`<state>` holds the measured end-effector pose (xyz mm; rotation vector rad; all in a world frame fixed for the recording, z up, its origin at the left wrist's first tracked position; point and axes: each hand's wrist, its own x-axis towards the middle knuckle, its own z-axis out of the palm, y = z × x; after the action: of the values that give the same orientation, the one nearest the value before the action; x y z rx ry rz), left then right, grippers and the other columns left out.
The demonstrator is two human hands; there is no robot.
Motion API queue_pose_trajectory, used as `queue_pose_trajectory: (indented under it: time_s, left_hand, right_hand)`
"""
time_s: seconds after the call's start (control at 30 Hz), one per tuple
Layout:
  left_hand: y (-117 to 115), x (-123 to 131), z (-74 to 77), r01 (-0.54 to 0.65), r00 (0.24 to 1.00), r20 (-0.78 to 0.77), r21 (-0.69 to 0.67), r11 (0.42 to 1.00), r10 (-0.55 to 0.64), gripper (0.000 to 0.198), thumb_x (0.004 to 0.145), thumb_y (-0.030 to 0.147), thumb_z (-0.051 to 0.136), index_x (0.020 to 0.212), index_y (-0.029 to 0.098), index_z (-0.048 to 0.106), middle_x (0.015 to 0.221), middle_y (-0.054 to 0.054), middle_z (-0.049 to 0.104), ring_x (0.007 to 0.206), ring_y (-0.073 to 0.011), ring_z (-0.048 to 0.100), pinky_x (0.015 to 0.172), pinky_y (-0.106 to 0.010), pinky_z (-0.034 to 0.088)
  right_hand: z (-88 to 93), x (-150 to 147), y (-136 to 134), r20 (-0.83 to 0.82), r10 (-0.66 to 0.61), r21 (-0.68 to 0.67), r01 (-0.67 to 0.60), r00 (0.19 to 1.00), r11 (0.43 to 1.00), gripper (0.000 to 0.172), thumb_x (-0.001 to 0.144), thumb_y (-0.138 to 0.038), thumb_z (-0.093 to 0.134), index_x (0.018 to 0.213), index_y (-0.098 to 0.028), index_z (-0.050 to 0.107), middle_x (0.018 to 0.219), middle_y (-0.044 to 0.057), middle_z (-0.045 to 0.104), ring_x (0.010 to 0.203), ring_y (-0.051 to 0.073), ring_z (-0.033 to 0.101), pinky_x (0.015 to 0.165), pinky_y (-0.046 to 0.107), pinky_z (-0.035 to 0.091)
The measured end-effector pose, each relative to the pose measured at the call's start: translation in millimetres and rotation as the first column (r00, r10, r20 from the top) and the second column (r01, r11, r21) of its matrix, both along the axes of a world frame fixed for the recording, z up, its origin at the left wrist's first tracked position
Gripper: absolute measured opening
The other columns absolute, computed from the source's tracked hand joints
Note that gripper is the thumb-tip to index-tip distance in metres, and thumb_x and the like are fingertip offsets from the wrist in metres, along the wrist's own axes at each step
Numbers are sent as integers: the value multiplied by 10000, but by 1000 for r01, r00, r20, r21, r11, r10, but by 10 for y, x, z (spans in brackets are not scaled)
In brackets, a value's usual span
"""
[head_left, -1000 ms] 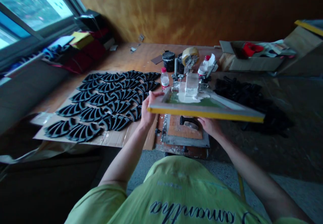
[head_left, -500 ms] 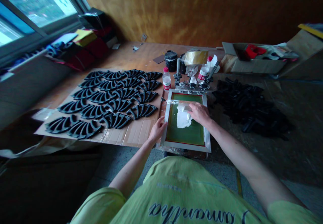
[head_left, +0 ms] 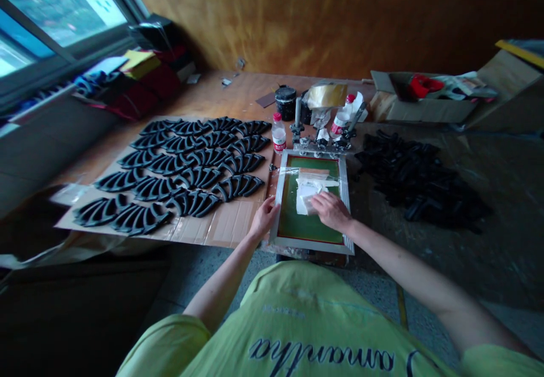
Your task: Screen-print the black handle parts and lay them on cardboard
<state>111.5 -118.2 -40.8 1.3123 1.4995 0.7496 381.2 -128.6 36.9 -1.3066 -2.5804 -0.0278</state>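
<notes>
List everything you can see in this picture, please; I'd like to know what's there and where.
screen-printing frame: 1, silver with green mesh, lying in front of the person
white film patch: 1, white, on the mesh
fan-shaped moulded pieces: dozens, black, in rows left of the frame
cardboard sheet: 1, brown, under those rows
moulded heap: 1, black, right of the frame
plastic bottles: 2, white with red caps, beyond the frame
ink tin: 1, black, beyond the frame
cardboard box: 1, brown, far right
window: 1, upper left
left hand: 1, at the frame's left edge
right hand: 1, on the mesh beside the patch
T-shirt: 1, lime green, worn
</notes>
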Motion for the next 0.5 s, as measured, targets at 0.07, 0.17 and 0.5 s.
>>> queue_pose_trajectory:
  time_s: [0.07, 0.17, 0.5]
  left_hand:
    - [-2, 7, 2, -22, 1000, 21, -6, 1000, 22, 592, 853, 508, 573, 1337, 169, 565, 797, -30, 691, 694, -153, 635, 587, -222, 449]
    - [-17, 18, 81, -22, 997, 71, -42, 999, 25, 604, 842, 507, 586, 1344, 175, 552, 803, -28, 687, 668, -145, 625, 563, -218, 445]
    - [175, 121, 1328, -119, 926, 368, 90, 989, 78, 604, 865, 682, 455, 1055, 157, 687, 791, -34, 654, 615, -119, 577, 539, -224, 454]
  right_hand:
    - [-64, -26, -63, -19, 49, -20, -49, 999, 999, 183, 872, -109, 526, 916, -167, 694, 901, 90, 695, 869, 214, 570, 766, 329, 404]
    - [9, -50, 47, -107, -45, -76, 37, 993, 996, 122, 875, -260, 625, 946, -191, 696, 899, 68, 706, 852, 209, 606, 764, 317, 435]
    - [508, 867, 768, -416, -593, -124, 603, 690, 788, 484, 956, -510, 414, 1215, -161, 628, 866, 88, 712, 751, 209, 638, 709, 305, 467]
